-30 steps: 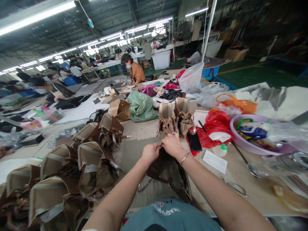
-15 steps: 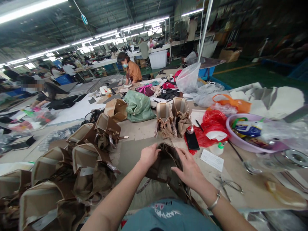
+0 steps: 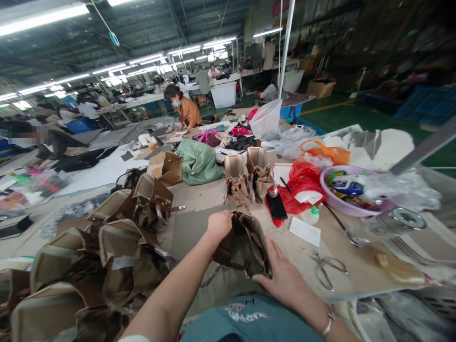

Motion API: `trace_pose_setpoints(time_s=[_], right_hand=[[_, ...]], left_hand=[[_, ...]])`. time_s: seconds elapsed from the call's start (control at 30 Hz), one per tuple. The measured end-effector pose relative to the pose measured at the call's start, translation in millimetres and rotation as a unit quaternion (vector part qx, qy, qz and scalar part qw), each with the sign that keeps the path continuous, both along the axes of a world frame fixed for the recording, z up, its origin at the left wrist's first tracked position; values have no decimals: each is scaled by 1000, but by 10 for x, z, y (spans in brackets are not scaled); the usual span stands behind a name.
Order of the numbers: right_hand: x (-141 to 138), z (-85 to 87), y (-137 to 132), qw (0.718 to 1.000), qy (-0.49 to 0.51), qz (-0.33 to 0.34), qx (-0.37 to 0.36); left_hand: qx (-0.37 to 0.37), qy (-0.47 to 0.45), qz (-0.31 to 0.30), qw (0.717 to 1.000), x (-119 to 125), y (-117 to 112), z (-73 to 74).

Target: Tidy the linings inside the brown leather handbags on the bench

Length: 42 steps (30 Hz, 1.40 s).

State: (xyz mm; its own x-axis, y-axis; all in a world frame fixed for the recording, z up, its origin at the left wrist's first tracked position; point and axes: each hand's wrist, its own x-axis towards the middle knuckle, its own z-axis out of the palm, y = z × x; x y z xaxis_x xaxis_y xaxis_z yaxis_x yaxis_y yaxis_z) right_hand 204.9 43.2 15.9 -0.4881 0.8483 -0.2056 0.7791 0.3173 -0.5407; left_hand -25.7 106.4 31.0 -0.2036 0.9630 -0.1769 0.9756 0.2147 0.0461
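A dark brown leather bag [image 3: 245, 242] stands open-mouthed in front of me on the worktable [image 3: 199, 194]. My left hand [image 3: 220, 225] grips its upper left rim, fingers curled over the edge. My right hand [image 3: 283, 279] presses against the bag's lower right side, fingers wrapped along its edge. A metal chain [image 3: 210, 276] trails from the bag's underside toward my lap.
Several tan and brown bags [image 3: 117, 242] are piled at my left. Two more bags [image 3: 247, 178] stand upright just beyond. Scissors [image 3: 327, 270], a black phone [image 3: 275, 206], red plastic bags [image 3: 302, 185] and a pink basin [image 3: 351, 192] lie to the right. A person in orange [image 3: 187, 110] works further back.
My right hand has slid from the bag's top down to its lower right side. The bag's mouth has opened and turned rightward. My left hand keeps hold of the rim.
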Motion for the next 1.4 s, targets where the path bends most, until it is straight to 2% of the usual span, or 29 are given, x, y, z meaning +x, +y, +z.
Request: trace_pose_setpoints(time_s=[0.2,0.3,0.5,0.67,0.83,1.0,1.1,1.17,1.27,1.3,1.33,1.4], right_hand=[[-3,-112,-143,1000,0,-14,-2],[-27,-103,-167,999,-25,-24,3],[27,-80,-163,996,-67,-37,46],[213,-64,85,990,-86,-72,81],[259,37,604,994,-36,-27,100],[78,300,1171,993,33,59,96],[-18,477,1415,984,66,129,103],[-51,539,1495,977,79,164,111],[-62,472,1446,972,86,187,111],[-58,399,1385,972,86,191,106],[-49,304,1309,973,83,191,101],[-21,74,1135,977,75,181,82]], left_hand=[[21,-5,-8,1000,33,26,-7],[39,-6,-15,999,14,37,-19],[16,-44,14,999,-48,81,19],[13,-106,45,993,-201,48,92],[-14,-238,124,963,-433,-20,227],[-2,-375,227,899,-505,-153,449],[-1,-443,272,854,-424,-444,561],[-9,-516,315,796,-322,-741,571],[-32,-663,407,628,-121,-1240,440],[-38,-684,426,590,-53,-1396,362],[-49,-691,442,570,10,-1536,278],[-76,-692,448,561,104,-1761,130]])
